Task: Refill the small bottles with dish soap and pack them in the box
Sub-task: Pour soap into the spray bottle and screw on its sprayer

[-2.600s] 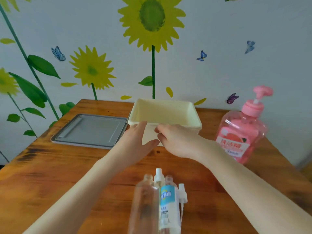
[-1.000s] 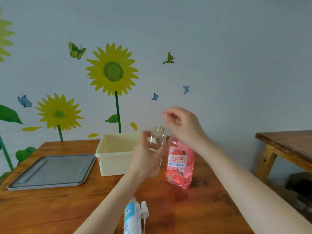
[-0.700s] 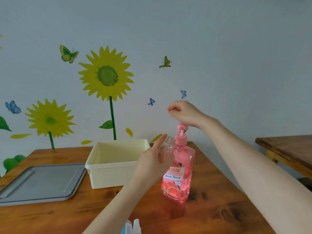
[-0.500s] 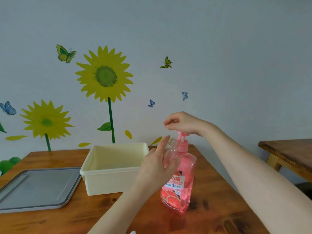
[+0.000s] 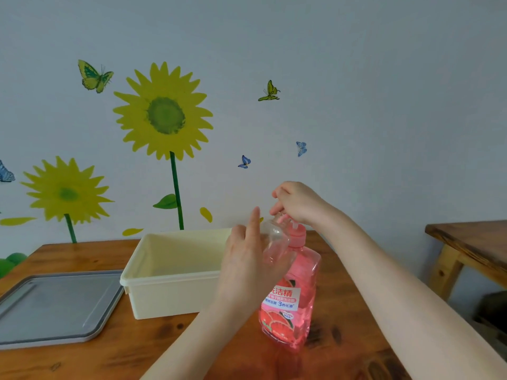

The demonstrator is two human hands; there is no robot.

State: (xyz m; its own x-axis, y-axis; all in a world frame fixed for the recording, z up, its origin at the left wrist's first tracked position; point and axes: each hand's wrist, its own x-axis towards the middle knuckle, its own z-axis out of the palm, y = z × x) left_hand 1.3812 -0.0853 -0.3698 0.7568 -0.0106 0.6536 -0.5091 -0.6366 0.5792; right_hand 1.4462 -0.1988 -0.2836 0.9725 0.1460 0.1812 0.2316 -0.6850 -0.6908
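Refill step: left hand [image 5: 247, 266] grips clear small bottle [image 5: 275, 238], tilted, mouth at pump [image 5: 297, 233] of dish soap jug [image 5: 290, 300], on counter [image 5: 137, 348] beside box [image 5: 170, 293]; right hand [image 5: 299, 202] curls over pump top. Next, prob.: press down w/ mouth under spout.

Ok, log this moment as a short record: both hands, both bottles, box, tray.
left hand: grips small bottle, tilted, mouth toward the pump
right hand: on top of the pump, fingers curled
soap bottle: pink, upright on table
box: cream, open, left of soap bottle
tray: grey, flat, left of box
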